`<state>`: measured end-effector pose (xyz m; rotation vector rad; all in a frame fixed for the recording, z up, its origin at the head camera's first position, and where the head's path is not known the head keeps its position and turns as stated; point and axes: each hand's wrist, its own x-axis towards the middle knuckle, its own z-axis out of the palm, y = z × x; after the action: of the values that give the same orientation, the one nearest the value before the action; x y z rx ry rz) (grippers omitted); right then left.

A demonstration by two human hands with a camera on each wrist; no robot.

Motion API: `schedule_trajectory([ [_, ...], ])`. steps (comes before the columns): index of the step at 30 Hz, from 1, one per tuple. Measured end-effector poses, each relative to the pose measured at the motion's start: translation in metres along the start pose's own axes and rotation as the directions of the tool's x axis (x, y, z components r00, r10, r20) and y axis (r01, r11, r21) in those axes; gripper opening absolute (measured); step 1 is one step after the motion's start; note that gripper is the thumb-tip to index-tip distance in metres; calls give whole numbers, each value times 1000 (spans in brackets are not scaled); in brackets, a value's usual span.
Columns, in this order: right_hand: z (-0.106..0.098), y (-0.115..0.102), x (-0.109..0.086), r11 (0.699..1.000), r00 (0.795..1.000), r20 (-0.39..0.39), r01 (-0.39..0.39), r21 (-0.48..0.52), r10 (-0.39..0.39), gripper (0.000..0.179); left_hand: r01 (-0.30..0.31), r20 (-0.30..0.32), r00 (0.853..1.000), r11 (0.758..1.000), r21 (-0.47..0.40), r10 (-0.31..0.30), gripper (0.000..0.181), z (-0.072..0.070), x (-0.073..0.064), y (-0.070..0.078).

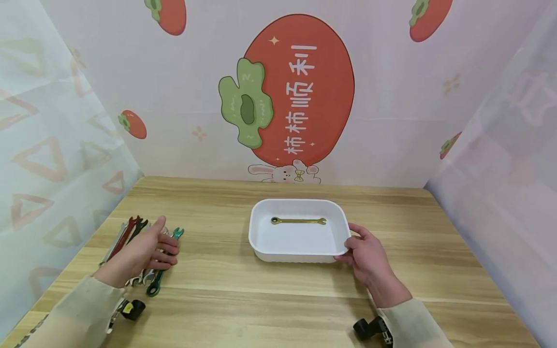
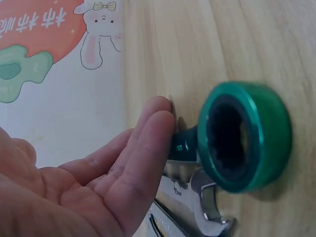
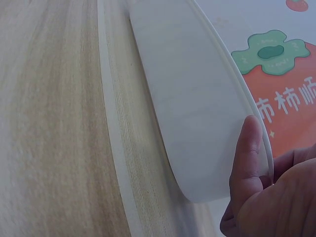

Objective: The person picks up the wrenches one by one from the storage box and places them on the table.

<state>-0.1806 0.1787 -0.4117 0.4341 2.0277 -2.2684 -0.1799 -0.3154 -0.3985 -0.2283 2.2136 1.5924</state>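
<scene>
My left hand is over a row of combination wrenches at the left, its fingers extended and its thumb raised. Closest to its fingers lies a green ratcheting wrench; its ring end looms large in the left wrist view. Whether the fingertips touch it I cannot tell. Red, black and silver wrenches lie beside it, partly hidden by the hand. My right hand grips the right front corner of a white plastic tray, thumb against the outer wall. Inside the tray lies one gold wrench.
The wood-grain table is bounded by a printed back wall and cloth sides at left and right. Black wrist-camera mounts show at my left sleeve and right sleeve.
</scene>
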Motion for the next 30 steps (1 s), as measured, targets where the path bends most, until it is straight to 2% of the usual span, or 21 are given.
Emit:
schedule_trajectory([
  [4,0,0,1,1000,1000,0,2,1,-2,59,-6,-13,1000,1000,24,6,104,2,0,4],
  [6,0,0,1,1000,1000,-1,4,1,-4,59,-46,-15,999,998,35,47,102,5,-1,9],
  [8,0,0,2,1000,1000,0,5,2,-5,59,-159,9,987,986,46,159,97,9,-2,14],
  [9,1,-1,2,1000,1000,1,4,4,-4,59,-242,37,970,969,50,240,93,12,-1,17],
  [10,1,-1,2,1000,1000,2,4,3,-4,59,-345,79,937,937,60,340,89,15,0,21],
  [12,1,-1,2,1000,1000,3,3,2,-3,59,-532,180,839,844,74,513,83,23,3,28],
  [14,1,-1,2,1000,1000,3,2,0,-2,58,-669,280,728,738,90,626,80,36,6,39],
  [15,1,-1,2,1000,1000,2,2,-1,-2,58,-709,321,686,698,96,653,79,43,9,45],
  [16,1,-1,2,1000,1000,1,1,-1,-1,58,-736,357,657,669,109,664,78,52,11,52],
  [17,1,-1,2,1000,1000,-1,1,-1,-1,58,-742,386,648,659,123,657,77,61,13,60],
  [19,1,-1,3,1000,1000,-4,-1,2,1,58,-743,431,646,649,164,631,74,82,20,75],
  [20,1,-1,3,1000,1000,-5,-2,4,2,58,-724,445,666,661,194,599,72,91,23,83],
  [22,1,-1,3,1000,1000,-6,-3,5,3,58,-671,463,721,685,283,515,67,111,32,97],
  [25,1,-1,2,1000,1000,-8,-7,3,7,58,-597,494,781,689,412,382,56,137,48,113],
  [26,2,-2,1,1000,1000,-10,-7,3,7,58,-592,513,783,678,437,353,54,144,55,116],
  [27,2,-2,1,1000,1000,-12,-8,3,8,59,-596,536,776,664,452,332,54,151,61,119],
  [30,2,-2,0,1000,1000,-16,-14,5,14,58,-592,591,760,662,459,270,57,165,77,127],
])
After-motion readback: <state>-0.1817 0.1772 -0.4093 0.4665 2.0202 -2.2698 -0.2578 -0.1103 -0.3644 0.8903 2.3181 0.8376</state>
